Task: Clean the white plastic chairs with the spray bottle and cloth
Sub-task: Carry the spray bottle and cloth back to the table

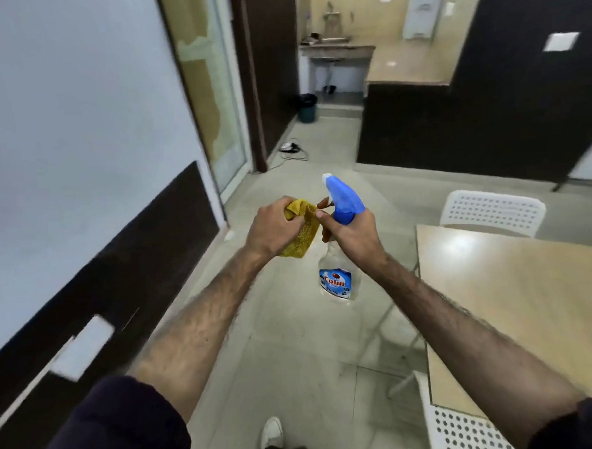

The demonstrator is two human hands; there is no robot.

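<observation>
A pale tiled floor [302,344] carries a beige-topped counter [510,304] at the right with two white perforated chairs [492,212] beside it, a dark bin [307,107] far off, and a cabled device [289,147].

Open floor [291,344] left of table [510,304]
</observation>
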